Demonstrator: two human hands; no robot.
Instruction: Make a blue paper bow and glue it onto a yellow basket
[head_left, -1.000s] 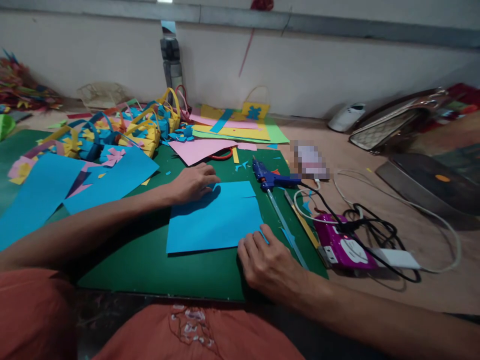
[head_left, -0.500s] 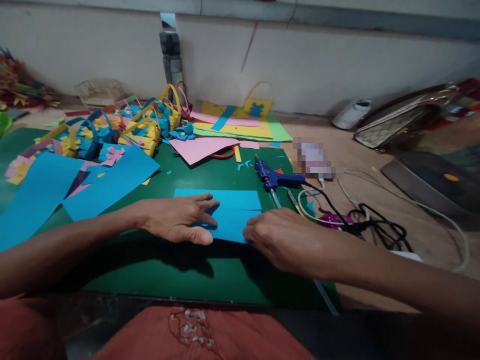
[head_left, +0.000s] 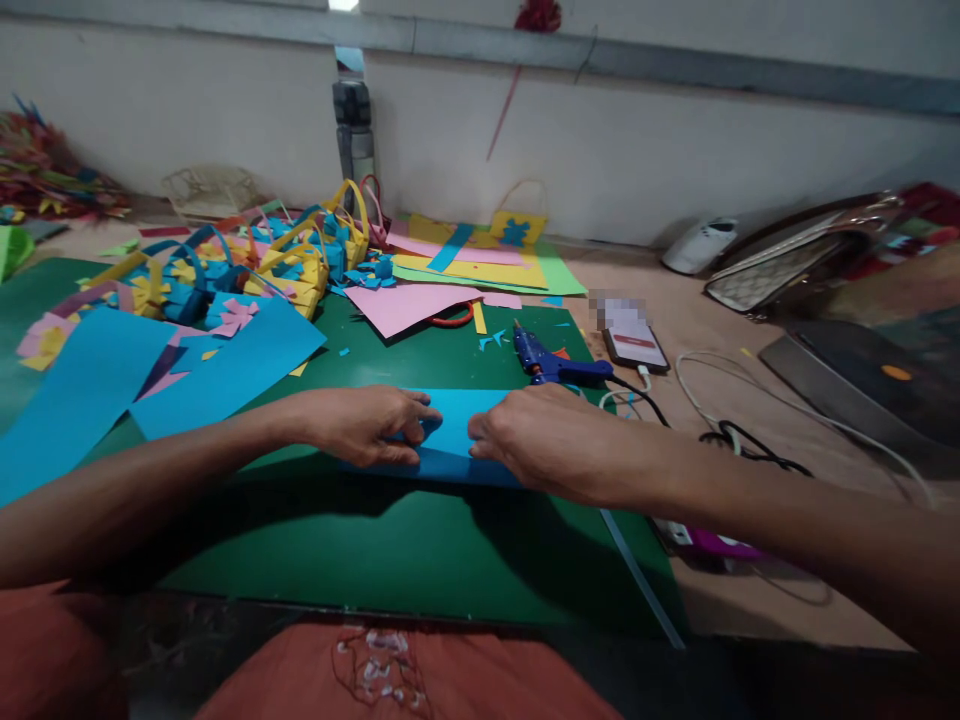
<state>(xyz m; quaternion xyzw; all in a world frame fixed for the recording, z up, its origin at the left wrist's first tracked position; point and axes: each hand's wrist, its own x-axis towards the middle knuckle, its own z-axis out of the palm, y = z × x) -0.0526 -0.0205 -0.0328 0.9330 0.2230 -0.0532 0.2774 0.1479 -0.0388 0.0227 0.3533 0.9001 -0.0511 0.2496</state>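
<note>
A sheet of blue paper (head_left: pixel 454 412) lies on the green mat between my two hands. Along its near side runs a darker strip, which looks like a flap lifted or folded over. My left hand (head_left: pixel 371 425) holds the left part of the flap, thumb at the near side and fingers bent on top. At the right part, my right hand (head_left: pixel 544 435) is closed on the paper with its fingertips pressed together, hiding that end. A blue glue gun (head_left: pixel 559 365) rests just beyond my right hand.
Small paper baskets (head_left: pixel 289 270) crowd the back left, behind larger blue sheets (head_left: pixel 240 365). Pink paper (head_left: pixel 405 305) partly covers red-handled scissors (head_left: pixel 454 318). A charging phone (head_left: pixel 636 340), cables (head_left: pixel 750 375) and a handbag (head_left: pixel 795 255) are at the right. The green mat (head_left: pixel 360 550) extends toward me.
The near side of the blue paper has come up into a flap. My right hand has moved left and away from me; my left fingers have bent from lying flat to gripping.
</note>
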